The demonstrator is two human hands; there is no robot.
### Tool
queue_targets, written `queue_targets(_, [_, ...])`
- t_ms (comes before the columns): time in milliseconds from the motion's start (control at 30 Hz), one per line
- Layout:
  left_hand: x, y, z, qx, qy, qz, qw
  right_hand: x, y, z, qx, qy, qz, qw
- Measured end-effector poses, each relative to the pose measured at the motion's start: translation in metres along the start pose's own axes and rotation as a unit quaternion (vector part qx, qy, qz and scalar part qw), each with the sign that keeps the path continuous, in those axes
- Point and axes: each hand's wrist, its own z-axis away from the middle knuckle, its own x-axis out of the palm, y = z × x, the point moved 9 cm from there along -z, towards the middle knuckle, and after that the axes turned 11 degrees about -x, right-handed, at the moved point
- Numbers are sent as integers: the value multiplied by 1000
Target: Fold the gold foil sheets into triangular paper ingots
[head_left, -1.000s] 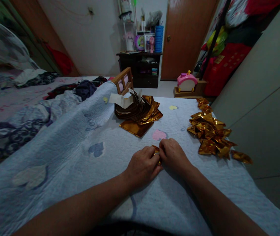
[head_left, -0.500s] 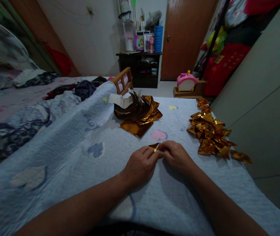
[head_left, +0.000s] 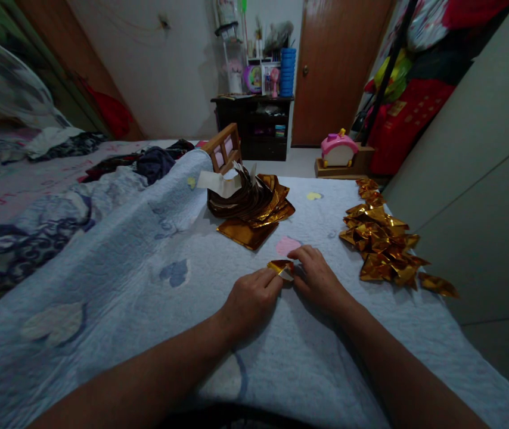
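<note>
A small folded piece of gold foil paper point(head_left: 281, 269), showing a pale inner side, is between my two hands low over the quilt. My left hand point(head_left: 254, 298) is closed on its left and near edge, the fingers curled together. At its right end is my right hand point(head_left: 317, 277), its thumb against the paper and its forefinger reaching over the far side. The right fingertips partly hide that end. Beyond my hands lies a fanned stack of gold foil sheets point(head_left: 254, 199), with one flat sheet point(head_left: 250, 234) at its near side. Folded gold foil pieces point(head_left: 377, 238) are heaped on the right.
A pale blue quilt point(head_left: 147, 333) with heart shapes covers the surface under my hands. A wooden rail point(head_left: 221, 143) stands behind the stack. Clothes and bedding point(head_left: 147, 164) lie to the left. A pale cabinet side point(head_left: 482, 196) borders the right edge.
My right hand's fingers have lifted and spread a little to the far side. The foil paper between my hands has turned and opened, with more gold and its pale inside showing.
</note>
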Motion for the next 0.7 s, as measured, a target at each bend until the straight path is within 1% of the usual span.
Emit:
queue_targets(133, [-4,-3,-1,0,-3,30,1000,4,0,-2,-17,-25,8,1000])
queue_targets(267, [-9,-7,-2,-6,-3,60,998,3,-2,-2,-31,-38,20,999])
queue_targets(500, [-8,-19,-3,-56,-18,51,997,-3,-19,-4,-73,-32,18,997])
queue_targets(600, [-4,-26,-3,-85,-40,28,995,1,-24,-4,-89,-36,8,995])
queue_targets(700, [-2,-29,-3,-106,-58,12,993,6,-25,-3,-89,-50,0,995])
